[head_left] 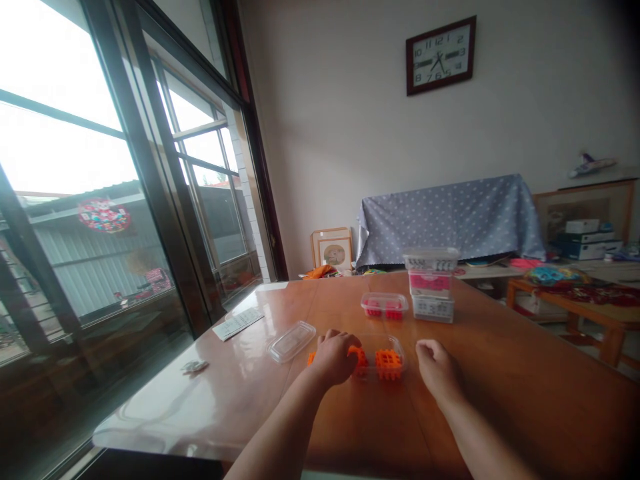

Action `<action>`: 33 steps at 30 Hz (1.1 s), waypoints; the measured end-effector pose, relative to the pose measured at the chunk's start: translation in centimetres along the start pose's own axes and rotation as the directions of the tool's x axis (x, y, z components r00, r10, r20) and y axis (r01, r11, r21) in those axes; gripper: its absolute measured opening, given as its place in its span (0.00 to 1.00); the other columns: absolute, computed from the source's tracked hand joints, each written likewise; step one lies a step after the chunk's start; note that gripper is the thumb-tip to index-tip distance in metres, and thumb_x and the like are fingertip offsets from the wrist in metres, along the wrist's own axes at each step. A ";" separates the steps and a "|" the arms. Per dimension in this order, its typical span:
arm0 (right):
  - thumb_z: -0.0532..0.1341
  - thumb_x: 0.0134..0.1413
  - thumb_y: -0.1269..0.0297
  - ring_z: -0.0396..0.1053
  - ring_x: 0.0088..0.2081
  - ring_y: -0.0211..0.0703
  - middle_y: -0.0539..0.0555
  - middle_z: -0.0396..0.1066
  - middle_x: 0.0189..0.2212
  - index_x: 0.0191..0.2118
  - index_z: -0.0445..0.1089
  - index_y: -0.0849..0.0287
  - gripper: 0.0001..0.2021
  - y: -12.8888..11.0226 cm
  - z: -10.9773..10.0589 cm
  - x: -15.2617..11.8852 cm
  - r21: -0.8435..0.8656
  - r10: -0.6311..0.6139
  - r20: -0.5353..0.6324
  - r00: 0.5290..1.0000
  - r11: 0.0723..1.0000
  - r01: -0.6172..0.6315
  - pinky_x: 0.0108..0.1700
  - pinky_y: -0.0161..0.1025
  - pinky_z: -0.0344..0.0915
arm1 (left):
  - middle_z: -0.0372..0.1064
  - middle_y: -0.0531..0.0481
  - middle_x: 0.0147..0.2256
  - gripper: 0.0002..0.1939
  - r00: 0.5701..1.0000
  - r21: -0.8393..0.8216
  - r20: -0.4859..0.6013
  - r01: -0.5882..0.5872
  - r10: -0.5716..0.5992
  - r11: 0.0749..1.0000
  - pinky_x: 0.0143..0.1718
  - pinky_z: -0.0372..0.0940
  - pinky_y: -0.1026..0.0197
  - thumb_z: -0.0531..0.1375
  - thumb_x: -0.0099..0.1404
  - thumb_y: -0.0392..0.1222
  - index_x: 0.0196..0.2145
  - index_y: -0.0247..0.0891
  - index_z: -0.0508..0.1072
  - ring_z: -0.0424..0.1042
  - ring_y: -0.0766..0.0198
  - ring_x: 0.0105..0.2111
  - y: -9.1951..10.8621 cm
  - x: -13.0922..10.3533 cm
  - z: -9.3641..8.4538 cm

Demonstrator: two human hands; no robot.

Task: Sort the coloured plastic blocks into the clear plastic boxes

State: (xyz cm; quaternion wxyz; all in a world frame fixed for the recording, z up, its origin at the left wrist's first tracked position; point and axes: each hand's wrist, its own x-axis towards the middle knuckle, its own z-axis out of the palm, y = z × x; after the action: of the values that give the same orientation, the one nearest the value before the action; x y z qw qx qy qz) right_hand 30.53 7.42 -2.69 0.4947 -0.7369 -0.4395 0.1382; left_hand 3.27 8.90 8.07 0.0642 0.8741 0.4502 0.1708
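Observation:
My left hand (339, 357) reaches over the left side of a clear plastic container (400, 353), its fingers curled round an orange lattice block (359, 360). Another orange lattice block (389, 364) sits in the right part of that container. A bit of orange (311, 358) shows left of my wrist, mostly hidden. To the right of the container, my right hand (440, 371) is closed just above or on the table, and I see nothing in its fingers. A clear lid (292, 341) lies flat to the left of my left hand.
Behind the container stands a clear box of red-pink blocks (384, 307). Beside it is a stack of filled clear boxes (431, 287). On the wooden table (500, 387) lie a printed paper (238, 324) and a small crumpled item (195, 367). A window (165, 200) borders the left.

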 end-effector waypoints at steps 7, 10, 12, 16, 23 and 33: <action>0.54 0.55 0.51 0.74 0.39 0.47 0.52 0.78 0.39 0.40 0.73 0.51 0.15 -0.5 -0.4 -0.3 0.002 0.018 0.011 1.000 1.000 -0.018 0.39 0.39 0.64 | 0.75 0.57 0.51 0.21 0.984 -0.015 0.150 -0.092 0.093 0.996 0.66 0.35 0.34 0.52 0.67 0.41 0.53 0.58 0.72 0.55 0.50 0.64 0.6 0.2 1.1; 0.54 0.55 0.51 0.74 0.39 0.48 0.52 0.78 0.39 0.40 0.73 0.51 0.15 -0.7 -0.5 -0.4 -0.009 0.026 0.013 1.000 1.000 -0.026 0.39 0.39 0.64 | 0.75 0.55 0.50 0.21 0.987 -0.031 0.138 -0.074 0.078 0.997 0.67 0.29 0.32 0.51 0.69 0.42 0.57 0.58 0.69 0.56 0.52 0.65 0.6 0.3 1.7; 0.54 0.55 0.51 0.74 0.40 0.48 0.52 0.78 0.39 0.40 0.74 0.51 0.15 -0.7 -0.5 -0.4 -0.015 0.027 0.009 1.000 1.000 -0.027 0.39 0.39 0.65 | 0.75 0.54 0.50 0.21 0.991 -0.054 0.110 -0.066 0.072 0.996 0.67 0.29 0.32 0.51 0.69 0.43 0.57 0.57 0.68 0.58 0.53 0.64 0.6 0.3 1.9; 0.54 0.56 0.52 0.74 0.40 0.48 0.54 0.78 0.40 0.41 0.74 0.52 0.16 -0.3 -0.3 -0.3 0.009 0.002 -0.003 1.000 1.000 -0.002 0.41 0.39 0.65 | 0.75 0.51 0.50 0.20 0.998 -0.150 0.011 -0.054 0.057 0.987 0.68 0.45 0.41 0.54 0.68 0.44 0.57 0.51 0.69 0.60 0.55 0.62 0.0 0.3 1.0; 0.55 0.56 0.51 0.74 0.41 0.49 0.54 0.78 0.41 0.42 0.74 0.52 0.16 -0.1 -0.2 -0.2 0.001 0.021 0.001 1.000 1.000 -0.021 0.42 0.40 0.65 | 0.73 0.44 0.51 0.21 0.987 -0.149 -0.065 0.138 -0.149 0.979 0.55 0.65 0.57 0.53 0.64 0.35 0.55 0.38 0.69 0.72 0.58 0.52 -5.6 -0.6 -1.5; 0.55 0.55 0.51 0.74 0.41 0.49 0.53 0.78 0.40 0.41 0.74 0.52 0.16 0.2 -0.1 0.0 0.007 0.014 0.009 1.000 1.000 -0.014 0.42 0.40 0.65 | 0.72 0.43 0.50 0.31 0.973 0.122 0.074 0.207 -0.217 0.971 0.52 0.65 0.51 0.63 0.53 0.36 0.57 0.46 0.70 0.69 0.47 0.52 -5.9 -3.5 -1.4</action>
State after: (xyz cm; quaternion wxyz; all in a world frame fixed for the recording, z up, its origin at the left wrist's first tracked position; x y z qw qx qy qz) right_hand 30.71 7.38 -2.82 0.4945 -0.7376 -0.4358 0.1465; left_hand -3.60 9.51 6.97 0.0517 0.8297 0.5469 0.0991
